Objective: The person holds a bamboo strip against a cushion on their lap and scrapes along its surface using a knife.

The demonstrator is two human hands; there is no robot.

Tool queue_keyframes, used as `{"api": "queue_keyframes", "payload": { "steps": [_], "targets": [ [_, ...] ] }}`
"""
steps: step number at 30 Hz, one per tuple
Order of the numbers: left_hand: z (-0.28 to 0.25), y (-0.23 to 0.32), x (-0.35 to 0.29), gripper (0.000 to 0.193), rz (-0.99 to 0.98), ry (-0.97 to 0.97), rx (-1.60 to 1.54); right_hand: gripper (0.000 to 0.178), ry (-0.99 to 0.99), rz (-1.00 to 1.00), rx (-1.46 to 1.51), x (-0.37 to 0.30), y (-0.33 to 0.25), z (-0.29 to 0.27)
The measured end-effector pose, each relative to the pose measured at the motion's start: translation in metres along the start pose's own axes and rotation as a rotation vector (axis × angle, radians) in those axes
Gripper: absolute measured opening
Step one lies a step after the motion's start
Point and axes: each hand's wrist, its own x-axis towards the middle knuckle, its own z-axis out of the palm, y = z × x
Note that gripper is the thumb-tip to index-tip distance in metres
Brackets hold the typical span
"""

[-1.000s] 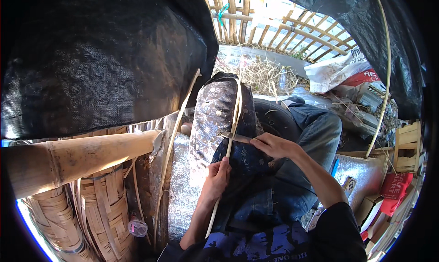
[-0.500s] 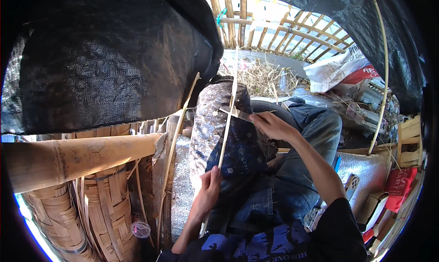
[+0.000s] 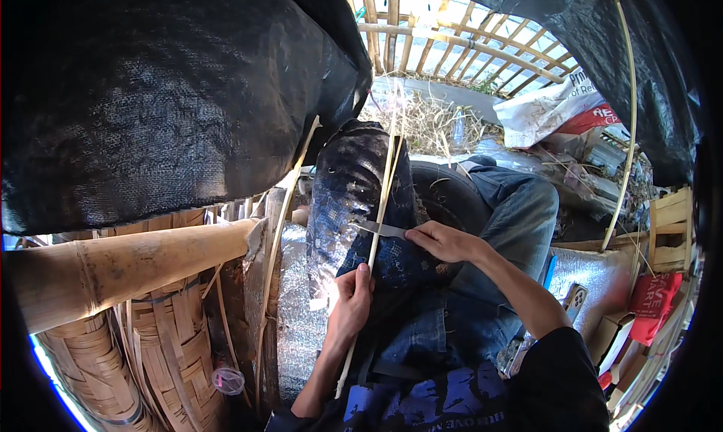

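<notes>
A long, pale bamboo strip (image 3: 382, 198) runs over a dark patterned cloth (image 3: 335, 183) laid across my leg. My left hand (image 3: 352, 300) is closed around its lower part, thumb on top, and the tail end reaches down to my shirt. In my right hand (image 3: 448, 244) is a knife (image 3: 384, 229), its blade lying across the strip just above my left thumb. Beyond the blade the strip shows as two thin strands spread slightly apart. The knife's handle is mostly hidden by my fingers.
A thick bamboo pole (image 3: 143, 262) juts in from the left above woven bamboo baskets (image 3: 177, 349). Black sheeting (image 3: 173, 123) hangs over it. Straw (image 3: 422, 123) and a white-red sack (image 3: 546, 116) lie ahead. A phone (image 3: 576, 300) and red bag (image 3: 654, 308) are at right.
The knife has moved down the strip, nearer to my left hand. Above the blade, the strip now shows as two separate strands. The view has shifted slightly.
</notes>
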Motion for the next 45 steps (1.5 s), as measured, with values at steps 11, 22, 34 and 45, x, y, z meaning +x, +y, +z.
{"api": "queue_keyframes", "payload": {
  "steps": [11, 22, 34, 45],
  "targets": [
    [-0.031, -0.008, -0.042, 0.045, -0.197, -0.183, -0.275, 0.051, 0.248, 0.005, -0.006, 0.015, -0.017, -0.028],
    [-0.007, -0.022, -0.010, 0.038, 0.084, -0.010, 0.147, 0.050, 0.021, 0.322, 0.302, 0.019, 0.003, -0.037],
    [-0.010, 0.005, -0.006, 0.046, 0.021, -0.103, -0.119, 0.046, 0.031, -0.011, 0.097, 0.004, 0.003, -0.005],
    [-0.012, 0.017, -0.011, 0.044, 0.046, -0.097, 0.136, 0.046, 0.019, 0.053, 0.109, 0.002, -0.016, -0.025]
  ]
}}
